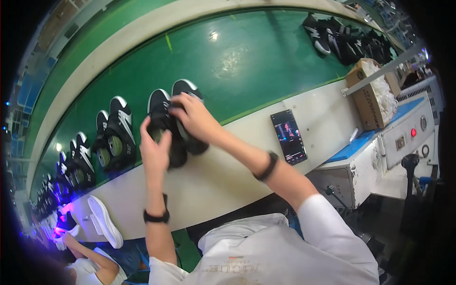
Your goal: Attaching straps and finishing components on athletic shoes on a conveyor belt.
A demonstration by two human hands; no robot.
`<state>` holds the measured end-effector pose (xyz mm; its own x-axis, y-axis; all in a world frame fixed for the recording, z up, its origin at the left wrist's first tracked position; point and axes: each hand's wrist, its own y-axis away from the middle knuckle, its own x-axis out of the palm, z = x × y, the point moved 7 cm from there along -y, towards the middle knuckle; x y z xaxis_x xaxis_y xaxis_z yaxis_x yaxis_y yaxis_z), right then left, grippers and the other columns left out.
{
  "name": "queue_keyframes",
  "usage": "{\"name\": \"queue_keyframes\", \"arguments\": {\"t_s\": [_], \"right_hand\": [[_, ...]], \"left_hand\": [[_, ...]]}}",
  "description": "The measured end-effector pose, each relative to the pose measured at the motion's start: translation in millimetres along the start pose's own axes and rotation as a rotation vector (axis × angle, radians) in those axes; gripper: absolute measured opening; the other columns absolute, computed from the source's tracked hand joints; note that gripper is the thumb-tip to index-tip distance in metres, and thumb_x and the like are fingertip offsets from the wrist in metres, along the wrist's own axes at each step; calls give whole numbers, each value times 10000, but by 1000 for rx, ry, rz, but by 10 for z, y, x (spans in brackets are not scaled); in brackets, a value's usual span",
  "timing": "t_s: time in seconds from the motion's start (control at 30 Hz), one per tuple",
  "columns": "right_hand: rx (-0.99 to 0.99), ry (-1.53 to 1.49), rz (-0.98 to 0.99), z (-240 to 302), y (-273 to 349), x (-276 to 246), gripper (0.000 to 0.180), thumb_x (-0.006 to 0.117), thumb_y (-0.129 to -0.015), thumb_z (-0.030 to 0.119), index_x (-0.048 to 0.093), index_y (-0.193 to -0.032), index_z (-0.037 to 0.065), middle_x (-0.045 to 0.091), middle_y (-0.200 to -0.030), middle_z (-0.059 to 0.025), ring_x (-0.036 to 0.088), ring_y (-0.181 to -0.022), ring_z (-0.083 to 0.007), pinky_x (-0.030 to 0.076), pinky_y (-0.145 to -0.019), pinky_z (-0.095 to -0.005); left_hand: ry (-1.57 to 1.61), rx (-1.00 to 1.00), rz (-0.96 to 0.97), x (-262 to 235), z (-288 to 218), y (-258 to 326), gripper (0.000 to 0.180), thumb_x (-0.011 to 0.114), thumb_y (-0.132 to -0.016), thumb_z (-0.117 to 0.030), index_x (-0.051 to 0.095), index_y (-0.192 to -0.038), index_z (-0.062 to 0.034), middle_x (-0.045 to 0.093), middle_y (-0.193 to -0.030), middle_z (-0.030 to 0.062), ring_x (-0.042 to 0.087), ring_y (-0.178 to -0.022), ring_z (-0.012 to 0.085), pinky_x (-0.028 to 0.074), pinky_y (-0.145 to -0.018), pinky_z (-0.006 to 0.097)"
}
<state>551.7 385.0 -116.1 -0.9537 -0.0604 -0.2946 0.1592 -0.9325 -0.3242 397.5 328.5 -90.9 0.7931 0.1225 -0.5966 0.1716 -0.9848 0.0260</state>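
Pair of black shoes (158,99) sits across the seam where pale tabletop (228,178) meets green surface (256,64), toes on the green. Close on the left, more shoes (121,126) stand in line; to the right a broad green stretch runs to a dark cluster of shoes (344,40). Phone (289,136) lies near the right forearm.

Left hand (156,147): forearm near upright, thumb and fingers parted about the left shoe's collar; squeeze, cannot tell. Right hand (194,114): forearm slants in from lower right, fingers bent over the pair's upper parts; pinching or merely touching, cannot tell.

Shoe uppers dark, toe edges white and rounded. Green surface glossy, tabletop smooth.
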Motion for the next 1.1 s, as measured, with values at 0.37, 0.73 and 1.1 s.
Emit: {"name": "queue_keyframes", "arguments": {"t_s": [0.37, 0.73, 1.1], "right_hand": [[292, 693, -74, -1712, -776, -2396, 695, 724, -822, 473, 527, -1280, -11, 577, -1262, -262, 561, -1166, -409, 477, -954, -485], [721, 289, -621, -3140, -278, -5017, 801, 820, -753, 353, 446, -1323, -69, 587, -1223, -205, 591, -1100, -289, 488, -897, -390], [577, -812, -1095, -3927, -310, -5364, 340, 748, -870, 171, 566, -1095, -8, 562, -1106, -146, 564, -1046, -269, 543, -939, -397]], "left_hand": [[-394, 230, 100, -10, 193, 919, 682, 624, -885, -136, 324, -1479, 14, 329, -1506, 283, 312, -1420, 386, 264, -1156, 449], [-695, 265, 368, 524, 472, 1479, 744, 567, -898, -284, 259, -1505, 17, 117, -1565, 326, 116, -1455, 485, 88, -1155, 622], [-682, 246, 397, 569, 517, 1480, 753, 587, -895, -346, 298, -1481, 28, 131, -1546, 355, 134, -1430, 533, 92, -1123, 671]]}}
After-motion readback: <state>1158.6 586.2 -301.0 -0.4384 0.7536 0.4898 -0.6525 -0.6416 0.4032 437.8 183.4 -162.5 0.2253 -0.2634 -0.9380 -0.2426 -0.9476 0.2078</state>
